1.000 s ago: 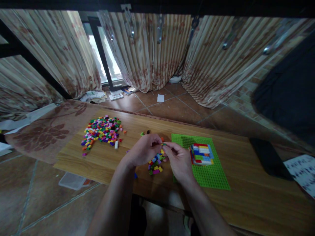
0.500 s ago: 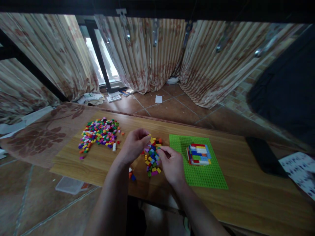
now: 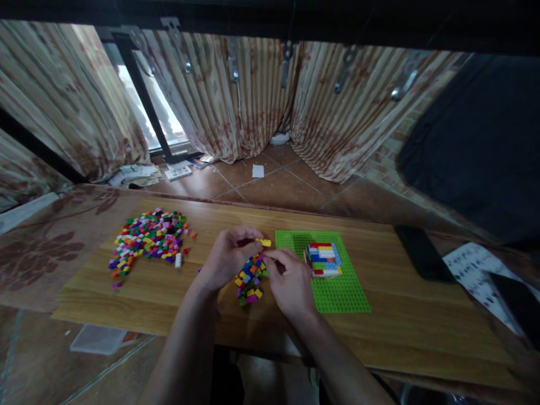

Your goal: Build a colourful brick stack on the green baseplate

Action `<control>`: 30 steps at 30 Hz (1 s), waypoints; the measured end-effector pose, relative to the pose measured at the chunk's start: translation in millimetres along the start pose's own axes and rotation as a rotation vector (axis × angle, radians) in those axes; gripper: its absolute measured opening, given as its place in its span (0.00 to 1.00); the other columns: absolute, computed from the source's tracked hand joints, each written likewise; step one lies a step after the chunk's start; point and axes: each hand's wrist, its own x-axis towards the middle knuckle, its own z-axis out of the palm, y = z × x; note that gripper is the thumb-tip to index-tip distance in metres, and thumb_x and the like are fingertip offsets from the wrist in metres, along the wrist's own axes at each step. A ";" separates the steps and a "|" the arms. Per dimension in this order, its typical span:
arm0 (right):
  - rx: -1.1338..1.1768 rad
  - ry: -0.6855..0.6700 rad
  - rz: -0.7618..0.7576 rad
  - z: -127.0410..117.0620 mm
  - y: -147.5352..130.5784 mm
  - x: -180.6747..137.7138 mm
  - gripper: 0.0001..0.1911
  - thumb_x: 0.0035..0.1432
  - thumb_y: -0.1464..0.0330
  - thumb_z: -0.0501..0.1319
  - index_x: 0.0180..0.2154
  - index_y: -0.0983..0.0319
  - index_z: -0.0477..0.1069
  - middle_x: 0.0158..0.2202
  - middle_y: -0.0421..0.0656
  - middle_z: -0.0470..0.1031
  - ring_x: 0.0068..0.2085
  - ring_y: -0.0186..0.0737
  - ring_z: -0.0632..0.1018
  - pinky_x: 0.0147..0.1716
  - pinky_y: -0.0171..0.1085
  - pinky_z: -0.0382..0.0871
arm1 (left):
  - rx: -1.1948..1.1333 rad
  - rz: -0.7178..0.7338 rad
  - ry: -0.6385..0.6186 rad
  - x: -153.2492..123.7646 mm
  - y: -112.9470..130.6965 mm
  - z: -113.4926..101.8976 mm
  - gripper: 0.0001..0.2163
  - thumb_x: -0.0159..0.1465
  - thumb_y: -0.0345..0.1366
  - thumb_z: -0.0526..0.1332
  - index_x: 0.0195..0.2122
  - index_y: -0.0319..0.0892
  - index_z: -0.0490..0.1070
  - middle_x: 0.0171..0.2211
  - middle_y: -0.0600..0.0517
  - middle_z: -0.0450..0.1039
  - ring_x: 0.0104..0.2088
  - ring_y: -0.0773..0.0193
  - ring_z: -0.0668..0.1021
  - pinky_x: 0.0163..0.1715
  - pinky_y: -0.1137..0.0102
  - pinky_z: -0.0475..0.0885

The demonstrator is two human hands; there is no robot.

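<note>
My left hand (image 3: 234, 253) is over the small pile of toy bricks (image 3: 250, 281), thumb and fingers closed on a yellow brick (image 3: 264, 242) that sticks out past the fingertips. Just right of it, my right hand (image 3: 291, 278) is pinched, its fingertips close to the left ones. A speck of pink shows at that pinch, too small to make out. Beside my right hand lies a green baseplate (image 3: 346, 295). On it stands a block built of red, white, blue and yellow bricks (image 3: 324, 260).
A larger heap of mixed bricks (image 3: 147, 239) spreads on the left of the wooden board (image 3: 405, 315), with a white brick (image 3: 179, 260) at its edge. To the right lie a black phone-like slab (image 3: 423, 253), a printed sheet (image 3: 472, 275) and another dark device (image 3: 514, 306).
The view has shifted right, so the table's things sit further left. My hands have come closer together, and the yellow brick shows more clearly at my left fingertips.
</note>
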 end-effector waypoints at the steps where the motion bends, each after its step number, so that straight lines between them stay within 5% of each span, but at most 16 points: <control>1: 0.018 0.070 -0.006 -7.9 0.1 1.7 0.09 0.62 0.70 0.58 0.35 0.59 0.77 0.32 0.42 0.77 0.34 0.38 0.77 0.35 0.36 0.70 | 0.002 0.007 -0.002 0.7 -0.2 4.7 0.06 0.53 0.34 0.67 0.31 0.37 0.75 0.27 0.53 0.75 0.27 0.69 0.74 0.29 0.75 0.69; 7: 0.161 0.512 0.136 -61.4 14.9 18.3 0.10 0.58 0.62 0.62 0.34 0.60 0.78 0.32 0.42 0.79 0.32 0.38 0.77 0.33 0.37 0.71 | 0.079 0.073 0.025 4.7 -10.2 43.9 0.04 0.56 0.33 0.66 0.31 0.39 0.74 0.26 0.54 0.74 0.27 0.69 0.73 0.28 0.74 0.67; 12: 0.305 0.668 0.258 -98.6 36.1 27.7 0.10 0.50 0.62 0.67 0.32 0.62 0.78 0.24 0.38 0.74 0.24 0.33 0.71 0.25 0.33 0.65 | 0.236 0.290 0.075 1.1 -17.0 82.2 0.02 0.59 0.30 0.64 0.31 0.41 0.76 0.30 0.52 0.75 0.31 0.66 0.75 0.33 0.72 0.70; 20: 0.385 0.464 0.463 -113.7 62.4 23.6 0.13 0.45 0.59 0.67 0.31 0.60 0.78 0.32 0.43 0.80 0.34 0.39 0.77 0.36 0.38 0.71 | 0.469 0.455 0.223 -3.0 -31.7 126.8 0.06 0.60 0.28 0.64 0.34 0.46 0.79 0.36 0.52 0.77 0.40 0.63 0.77 0.44 0.66 0.71; 30: 0.339 0.258 0.522 -116.2 71.1 19.2 0.18 0.46 0.54 0.67 0.34 0.61 0.78 0.34 0.45 0.81 0.37 0.44 0.79 0.40 0.43 0.71 | 0.572 0.461 0.321 3.6 -46.3 145.3 0.06 0.59 0.27 0.65 0.33 0.45 0.79 0.36 0.51 0.73 0.40 0.62 0.75 0.42 0.65 0.70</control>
